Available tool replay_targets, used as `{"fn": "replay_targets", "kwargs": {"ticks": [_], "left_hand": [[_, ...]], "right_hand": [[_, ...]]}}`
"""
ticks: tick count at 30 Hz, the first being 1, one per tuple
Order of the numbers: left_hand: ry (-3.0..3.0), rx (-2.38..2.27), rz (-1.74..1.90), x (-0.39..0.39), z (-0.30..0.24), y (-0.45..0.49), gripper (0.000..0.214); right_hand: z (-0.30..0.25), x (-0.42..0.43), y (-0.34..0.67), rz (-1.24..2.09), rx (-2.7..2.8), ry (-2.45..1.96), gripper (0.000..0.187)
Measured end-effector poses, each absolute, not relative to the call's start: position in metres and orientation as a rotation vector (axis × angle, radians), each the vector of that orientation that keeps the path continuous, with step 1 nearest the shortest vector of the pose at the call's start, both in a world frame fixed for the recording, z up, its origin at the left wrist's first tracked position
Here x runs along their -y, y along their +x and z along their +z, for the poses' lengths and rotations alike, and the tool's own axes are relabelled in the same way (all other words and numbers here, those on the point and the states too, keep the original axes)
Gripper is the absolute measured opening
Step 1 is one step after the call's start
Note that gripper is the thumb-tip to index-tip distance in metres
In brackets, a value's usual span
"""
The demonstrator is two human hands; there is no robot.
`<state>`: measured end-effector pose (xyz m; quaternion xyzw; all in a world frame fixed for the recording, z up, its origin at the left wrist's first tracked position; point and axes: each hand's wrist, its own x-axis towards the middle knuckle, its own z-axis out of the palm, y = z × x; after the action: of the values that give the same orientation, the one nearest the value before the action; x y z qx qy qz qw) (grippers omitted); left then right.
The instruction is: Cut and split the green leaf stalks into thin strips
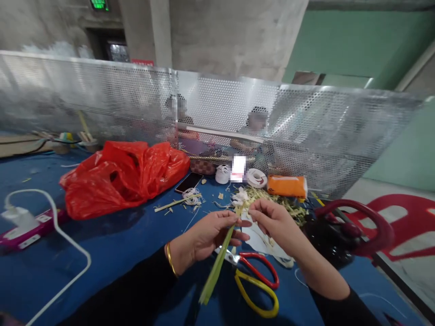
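My left hand (207, 237), with a gold bangle at the wrist, pinches a flat green stalk or folded leaf strip (217, 269) between thumb and fingers. The strip's cut end slants down toward me, and its pale upper end shows at the fingertips. Close beside that end, my right hand (277, 226) has thumb and forefinger pressed together; what they grip is too small to make out. Scissors (232, 258) with one red and one yellow handle lie beneath my hands. Pale dried plant scraps (292, 203) and a white sheet (254, 237) lie behind and under the right hand.
A red plastic bag (125, 176) fills the left back, near a purple power strip (44, 226). Behind my hands are a phone (189, 182), white string (222, 174), a white tape roll (257, 178) and an orange packet (287, 186). A dark kettle (329, 240) stands right. People sit beyond a perforated metal screen (217, 99).
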<state>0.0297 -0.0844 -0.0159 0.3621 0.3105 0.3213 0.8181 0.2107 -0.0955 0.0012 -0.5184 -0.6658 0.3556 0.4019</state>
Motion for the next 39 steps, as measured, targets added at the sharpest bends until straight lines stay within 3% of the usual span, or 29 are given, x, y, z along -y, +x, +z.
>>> {"fn": "replay_targets", "kwargs": {"ticks": [7,19,27,33,39], "left_hand": [[0.703,-0.792,0.758,0.077,-0.038,0.033,0.011],[0.863,-1.007,0.994,0.075,-0.04,0.041,0.014],[1.211,-0.995,0.731,0.08,-0.044,0.039,0.013],[1.336,-0.938,0.629,0.082,-0.043,0.036,0.014],[1.26,-0.864,0.634,0.083,-0.035,0.037,0.01]], "right_hand": [[-0.026,0.082,0.212,0.747,1.851,-1.333,0.018],[-0.022,0.09,0.214,0.339,2.126,-1.288,0.016],[-0.023,0.09,0.211,0.2,2.29,-1.166,0.02],[-0.022,0.085,0.217,0.424,2.184,-1.253,0.018],[-0.024,0.076,0.221,1.086,1.846,-1.302,0.022]]}}
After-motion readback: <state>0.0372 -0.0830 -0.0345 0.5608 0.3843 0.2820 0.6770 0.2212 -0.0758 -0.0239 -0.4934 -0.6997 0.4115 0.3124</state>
